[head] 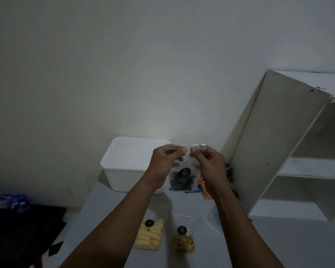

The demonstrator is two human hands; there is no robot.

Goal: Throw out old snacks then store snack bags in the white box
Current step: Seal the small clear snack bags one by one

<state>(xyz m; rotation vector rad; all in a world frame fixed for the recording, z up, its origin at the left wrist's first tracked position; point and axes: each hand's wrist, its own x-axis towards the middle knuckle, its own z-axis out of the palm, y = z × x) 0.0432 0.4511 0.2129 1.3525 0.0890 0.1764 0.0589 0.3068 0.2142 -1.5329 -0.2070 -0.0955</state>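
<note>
Left hand: the left hand (163, 163) is raised above the table (108, 219), just below the frame's centre; thumb and curled fingers pinch the top edge of a clear snack bag (182, 176) at its 10 o'clock corner.
Right hand: the right hand (209, 167) is level with the left, at 3 o'clock of it; it pinches the same top edge at the 2 o'clock corner; the two thumbs are near each other, not touching.
Held bag: it hangs upright between the hands, off the table; dark pieces sit in its lower half; a round black label is on its front; whether the top seal is open or closed cannot be told.
White box: the white box (132, 163) stands on the table at 9 o'clock of the held bag, against the wall; its top looks like a flat white lid; the left wrist covers part of its near right corner.
Other snack bags: a bag of pale yellow sticks (149, 236) lies flat on the table at 7 o'clock of the held bag; just beside it, at its 3 o'clock, lies a bag of small tan pieces (183, 238); both bear black round labels.
Packets: orange and blue packets (203, 188) lie behind the right wrist, partly hidden.
Shelf: a white shelf unit (278, 142) stands at 3 o'clock of the hands.
Floor side: dark cloth (17, 229) lies at 8 o'clock of the frame.
</note>
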